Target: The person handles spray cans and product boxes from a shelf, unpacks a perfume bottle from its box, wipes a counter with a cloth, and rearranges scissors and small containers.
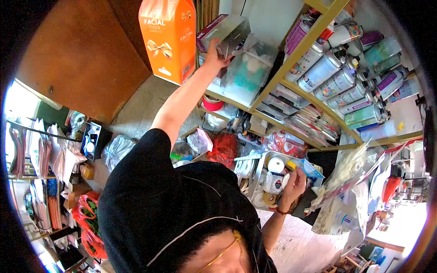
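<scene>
My left hand (217,55) is stretched up to the shelf, fingers apart, touching the near end of a purple-and-grey box (223,32). Beside it stands a clear plastic container (249,73) with white and turquoise contents. A tall orange facial tissue pack (168,41) is left of that hand. My right hand (293,187) is lower right, over a white basket (261,169) of rolls and small containers. Its fingers are bent together near a blue packet (308,168) with a yellow part; what they hold is too small to make out.
Spray cans (334,82) fill the upper right shelves. Papers and folders (314,125) lie below them. Red plastic bags (223,149) and a clear bag (118,151) are on the floor. A brown wooden panel (82,59) stands at the upper left.
</scene>
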The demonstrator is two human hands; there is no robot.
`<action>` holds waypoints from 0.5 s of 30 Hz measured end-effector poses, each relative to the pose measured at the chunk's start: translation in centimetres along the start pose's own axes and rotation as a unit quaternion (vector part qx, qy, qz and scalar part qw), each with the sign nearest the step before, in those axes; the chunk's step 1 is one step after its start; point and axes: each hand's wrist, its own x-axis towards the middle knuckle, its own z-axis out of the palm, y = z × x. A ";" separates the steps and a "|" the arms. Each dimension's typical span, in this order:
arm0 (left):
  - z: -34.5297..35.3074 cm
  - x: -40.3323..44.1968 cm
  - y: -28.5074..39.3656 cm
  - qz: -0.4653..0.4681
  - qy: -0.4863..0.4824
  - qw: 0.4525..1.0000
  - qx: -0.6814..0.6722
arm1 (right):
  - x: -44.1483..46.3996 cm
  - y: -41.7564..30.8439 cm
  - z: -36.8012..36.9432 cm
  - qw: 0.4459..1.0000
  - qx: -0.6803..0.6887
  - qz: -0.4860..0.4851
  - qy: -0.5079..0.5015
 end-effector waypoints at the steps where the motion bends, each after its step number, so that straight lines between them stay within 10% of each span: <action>1: -0.3 -0.7 -0.1 -0.001 -0.015 1.000 -0.017 | 0.1 -0.1 0.7 1.000 0.012 0.011 -0.016; 10: -6.3 -17.8 -4.7 -0.039 -0.133 0.990 -0.037 | 3.2 -3.6 8.2 0.957 0.157 0.088 -0.229; 15: -10.1 -24.2 -6.0 0.025 -0.175 0.970 0.165 | 5.0 -3.2 11.2 0.815 0.462 0.213 -0.279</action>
